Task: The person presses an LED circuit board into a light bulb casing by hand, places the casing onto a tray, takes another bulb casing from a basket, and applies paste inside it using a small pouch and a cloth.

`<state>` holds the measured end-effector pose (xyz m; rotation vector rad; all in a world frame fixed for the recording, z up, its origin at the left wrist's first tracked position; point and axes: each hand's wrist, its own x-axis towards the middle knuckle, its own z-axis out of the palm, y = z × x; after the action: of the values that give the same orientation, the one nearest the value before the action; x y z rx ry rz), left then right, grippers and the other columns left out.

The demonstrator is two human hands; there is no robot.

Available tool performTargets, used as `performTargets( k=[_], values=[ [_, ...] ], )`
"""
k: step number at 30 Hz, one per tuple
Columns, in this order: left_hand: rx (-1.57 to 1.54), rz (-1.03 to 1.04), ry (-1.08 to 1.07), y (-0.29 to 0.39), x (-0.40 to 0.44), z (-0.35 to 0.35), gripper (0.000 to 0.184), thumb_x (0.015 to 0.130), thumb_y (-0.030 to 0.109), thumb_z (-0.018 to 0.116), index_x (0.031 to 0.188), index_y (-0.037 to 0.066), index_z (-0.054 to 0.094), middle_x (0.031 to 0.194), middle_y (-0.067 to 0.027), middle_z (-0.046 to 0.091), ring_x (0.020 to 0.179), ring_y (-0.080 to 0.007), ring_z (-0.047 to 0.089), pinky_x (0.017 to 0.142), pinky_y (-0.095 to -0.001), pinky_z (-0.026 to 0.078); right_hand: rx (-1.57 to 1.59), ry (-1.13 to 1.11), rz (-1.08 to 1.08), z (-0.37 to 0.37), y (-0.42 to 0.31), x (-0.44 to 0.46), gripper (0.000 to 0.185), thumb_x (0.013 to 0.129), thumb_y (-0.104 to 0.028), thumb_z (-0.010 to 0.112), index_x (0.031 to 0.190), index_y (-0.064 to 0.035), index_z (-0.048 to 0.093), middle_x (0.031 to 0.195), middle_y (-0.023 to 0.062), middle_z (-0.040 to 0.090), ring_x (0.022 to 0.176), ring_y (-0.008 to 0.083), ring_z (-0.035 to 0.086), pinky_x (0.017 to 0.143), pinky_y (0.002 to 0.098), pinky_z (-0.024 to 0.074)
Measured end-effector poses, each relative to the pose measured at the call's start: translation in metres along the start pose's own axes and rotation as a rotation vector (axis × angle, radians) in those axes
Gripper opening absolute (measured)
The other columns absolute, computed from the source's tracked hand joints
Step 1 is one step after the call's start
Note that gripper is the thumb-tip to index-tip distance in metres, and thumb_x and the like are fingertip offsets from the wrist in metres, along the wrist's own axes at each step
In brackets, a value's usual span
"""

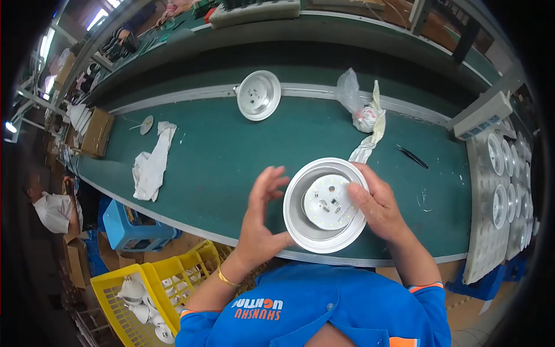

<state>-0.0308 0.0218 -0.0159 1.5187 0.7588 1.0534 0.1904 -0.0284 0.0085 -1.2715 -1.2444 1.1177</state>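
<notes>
In my right hand is a round lamp housing, a silvery cup with a wide rim, tilted toward me. Its fingers wrap behind the rim and its thumb lies on the white LED circuit board inside the cup. My left hand is at the housing's left side, its fingers spread and apart from the rim. The left thumb tip reaches the lower left edge; whether it presses there I cannot tell. Farther back on the green table, another lamp housing leans against the rear ledge.
On the table are a white cloth, a small disc, a plastic bag and black tweezers. A white tray of lamp parts stands right. Yellow crates and a blue stool are lower left, near a seated person.
</notes>
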Motion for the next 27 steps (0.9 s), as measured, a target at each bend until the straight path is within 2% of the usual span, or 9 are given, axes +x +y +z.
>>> performTargets(
  k=[1, 2, 4, 8, 12, 15, 22, 25, 27],
  values=[
    [0.070, -0.174, -0.170, -0.004, -0.003, -0.014, 0.119, 0.056, 0.043, 0.090, 0.148, 0.004, 0.026, 0.146, -0.0139, 0.038, 0.132, -0.0279, 0.042, 0.108, -0.0407, 0.034, -0.049, -0.027, -0.020, 0.000, -0.002, 0.004, 0.040, 0.098, -0.026, 0.052, 0.126, 0.0016, 0.051, 0.102, 0.0138, 0.067, 0.092, 0.0179, 0.064, 0.081, 0.0312, 0.0492],
    [0.074, -0.183, -0.155, -0.004, -0.007, -0.016, 0.119, 0.056, 0.043, 0.090, 0.148, 0.004, 0.026, 0.146, -0.0139, 0.038, 0.132, -0.0279, 0.042, 0.108, -0.0407, 0.034, -0.043, -0.043, -0.015, 0.001, -0.004, 0.008, 0.040, 0.098, -0.026, 0.052, 0.126, 0.0016, 0.051, 0.102, 0.0138, 0.067, 0.092, 0.0179, 0.064, 0.081, 0.0312, 0.0492],
    [-0.261, -0.415, -0.288, -0.002, -0.012, -0.018, 0.114, 0.060, 0.043, 0.090, 0.147, 0.003, 0.027, 0.146, -0.0145, 0.037, 0.136, -0.0258, 0.037, 0.112, -0.0388, 0.030, -0.177, -0.094, -0.061, 0.003, -0.008, 0.017, 0.033, 0.098, -0.023, 0.052, 0.121, 0.0004, 0.054, 0.092, 0.0140, 0.068, 0.082, 0.0198, 0.067, 0.074, 0.0317, 0.0507],
    [-0.443, -0.534, -0.354, -0.008, -0.014, -0.022, 0.117, 0.061, 0.036, 0.090, 0.148, 0.000, 0.022, 0.144, -0.0154, 0.038, 0.136, -0.0257, 0.036, 0.113, -0.0382, 0.028, -0.200, -0.141, -0.074, 0.011, -0.009, 0.027, 0.028, 0.097, -0.017, 0.053, 0.119, -0.0002, 0.056, 0.087, 0.0147, 0.068, 0.079, 0.0220, 0.068, 0.072, 0.0319, 0.0513],
    [-0.577, -0.560, -0.241, 0.002, -0.011, -0.011, 0.103, 0.067, 0.021, 0.082, 0.147, 0.001, 0.022, 0.142, -0.0154, 0.040, 0.134, -0.0251, 0.038, 0.113, -0.0383, 0.029, -0.205, -0.075, -0.058, 0.017, -0.008, 0.032, 0.026, 0.094, -0.013, 0.056, 0.117, -0.0002, 0.057, 0.088, 0.0136, 0.069, 0.080, 0.0199, 0.068, 0.072, 0.0316, 0.0518],
    [-0.673, -0.511, -0.126, 0.005, -0.007, 0.000, 0.089, 0.070, 0.007, 0.069, 0.146, 0.002, 0.024, 0.139, -0.0148, 0.042, 0.132, -0.0242, 0.041, 0.112, -0.0390, 0.031, -0.160, -0.002, -0.028, 0.020, -0.008, 0.029, 0.026, 0.092, -0.011, 0.060, 0.115, 0.0010, 0.057, 0.087, 0.0123, 0.069, 0.081, 0.0162, 0.067, 0.071, 0.0297, 0.0522],
    [-0.692, -0.509, -0.073, 0.003, -0.007, 0.010, 0.089, 0.072, 0.006, 0.065, 0.147, 0.001, 0.018, 0.143, -0.0156, 0.036, 0.136, -0.0252, 0.035, 0.114, -0.0394, 0.027, -0.013, 0.147, 0.071, 0.020, 0.000, 0.015, 0.027, 0.088, -0.007, 0.066, 0.112, 0.0027, 0.059, 0.088, 0.0106, 0.070, 0.081, 0.0126, 0.066, 0.069, 0.0268, 0.0525],
    [-0.622, -0.483, -0.113, 0.001, -0.007, 0.013, 0.090, 0.073, 0.008, 0.063, 0.149, 0.001, 0.015, 0.145, -0.0164, 0.033, 0.139, -0.0260, 0.031, 0.115, -0.0403, 0.023, -0.200, 0.168, 0.002, 0.022, -0.005, 0.014, 0.025, 0.086, -0.005, 0.067, 0.109, 0.0025, 0.061, 0.090, 0.0101, 0.070, 0.081, 0.0129, 0.066, 0.070, 0.0271, 0.0526],
    [-0.584, -0.477, -0.131, 0.002, -0.007, 0.013, 0.091, 0.072, 0.011, 0.063, 0.149, 0.001, 0.015, 0.146, -0.0171, 0.031, 0.140, -0.0265, 0.029, 0.115, -0.0409, 0.022, -0.160, 0.179, 0.010, 0.024, -0.005, 0.015, 0.024, 0.084, -0.002, 0.067, 0.107, 0.0026, 0.062, 0.091, 0.0108, 0.070, 0.081, 0.0142, 0.067, 0.071, 0.0281, 0.0527]
  ],
)
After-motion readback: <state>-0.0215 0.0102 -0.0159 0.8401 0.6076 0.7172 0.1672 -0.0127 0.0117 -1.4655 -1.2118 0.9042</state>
